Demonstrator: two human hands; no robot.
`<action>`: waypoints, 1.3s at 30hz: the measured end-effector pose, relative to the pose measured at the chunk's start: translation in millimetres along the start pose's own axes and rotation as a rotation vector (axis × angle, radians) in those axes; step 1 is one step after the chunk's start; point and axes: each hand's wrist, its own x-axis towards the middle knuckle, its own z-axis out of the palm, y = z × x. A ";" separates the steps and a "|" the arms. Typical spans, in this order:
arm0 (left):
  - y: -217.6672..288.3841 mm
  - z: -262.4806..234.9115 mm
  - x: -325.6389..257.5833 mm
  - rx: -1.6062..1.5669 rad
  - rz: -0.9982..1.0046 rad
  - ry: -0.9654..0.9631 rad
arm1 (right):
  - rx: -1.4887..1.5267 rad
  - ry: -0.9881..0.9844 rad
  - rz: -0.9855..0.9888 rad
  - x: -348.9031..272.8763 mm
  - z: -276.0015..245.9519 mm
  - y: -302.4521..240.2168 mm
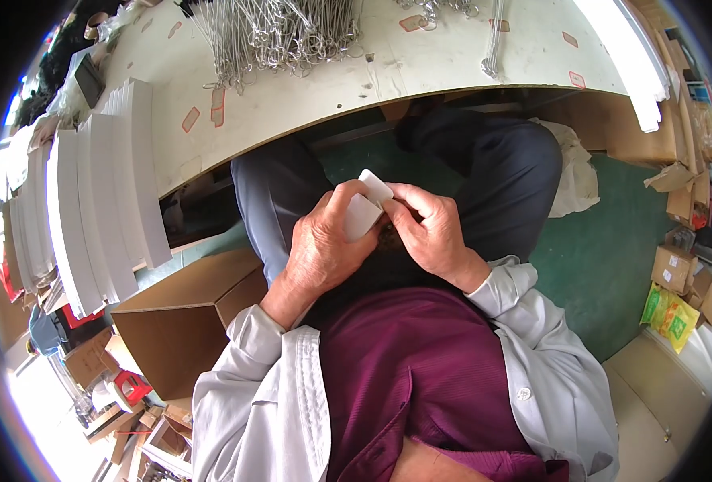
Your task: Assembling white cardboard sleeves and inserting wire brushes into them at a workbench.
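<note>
Above my lap, my left hand (324, 237) is closed around a small white box (361, 217). A white rounded flap (376, 186) stands up at the far end of this box. My right hand (428, 229) pinches the right edge by the flap, thumb and forefinger together. Whether those fingers hold anything besides the box edge is hidden. Both hands stay below the near edge of the white table (291, 108), apart from it.
A heap of thin metal wire pieces with looped ends (283, 36) lies on the table, with a smaller bunch (492, 48) to its right. Stacked white panels (91, 201) stand at the left. An opened cardboard box (179, 321) sits by my left arm.
</note>
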 end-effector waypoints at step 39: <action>-7.0 21.4 -13.1 0.148 0.108 0.178 | 0.384 0.033 0.472 8.5 5.0 3.5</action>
